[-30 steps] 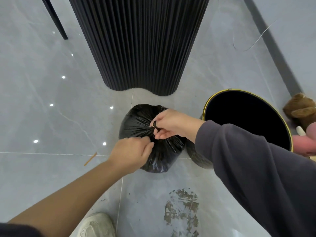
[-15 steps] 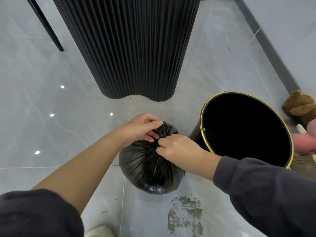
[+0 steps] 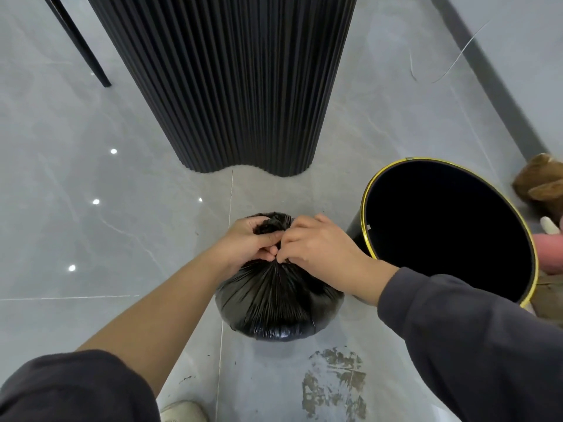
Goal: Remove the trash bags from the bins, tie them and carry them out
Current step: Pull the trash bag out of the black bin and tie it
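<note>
Pinching the gathered neck of the trash bag [image 3: 274, 303], left hand [image 3: 251, 243] and right hand [image 3: 318, 249] cover it in their grip; the bag sits low just beside the bin [image 3: 364, 205], open floor [image 3: 122, 239] to its left.

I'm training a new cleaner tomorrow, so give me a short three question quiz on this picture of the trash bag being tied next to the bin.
1. True or false: the trash bag sits inside the bin.
2. Of the left hand and the right hand, which grips the bag's gathered neck? A) left only B) both C) neither
3. Fill the gap: the bin's rim is ____ in colour.

Key: 1. False, it is out on the floor beside the bin. 2. B. 3. Yellow.
</note>
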